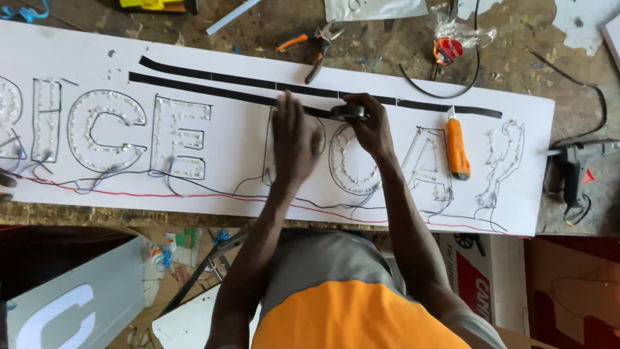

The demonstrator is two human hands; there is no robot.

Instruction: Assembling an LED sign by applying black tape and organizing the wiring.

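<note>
1. Two bare arms reach out from the bottom edge, with no sleeves past the shoulders.
2. The left hand [294,139] and right hand [369,123] wear no gloves, rings or watch.
3. The shirt [342,304] is grey above, with a broad orange panel below.

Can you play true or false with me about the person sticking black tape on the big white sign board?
1. The right hand holds a roll of black tape. True.
2. The left hand holds the orange utility knife. False: the knife lies alone on the white board.
3. The pliers lie beyond the board, on the bench. True.
4. The glue gun sits on the board's middle. False: it is off the right end.
</note>
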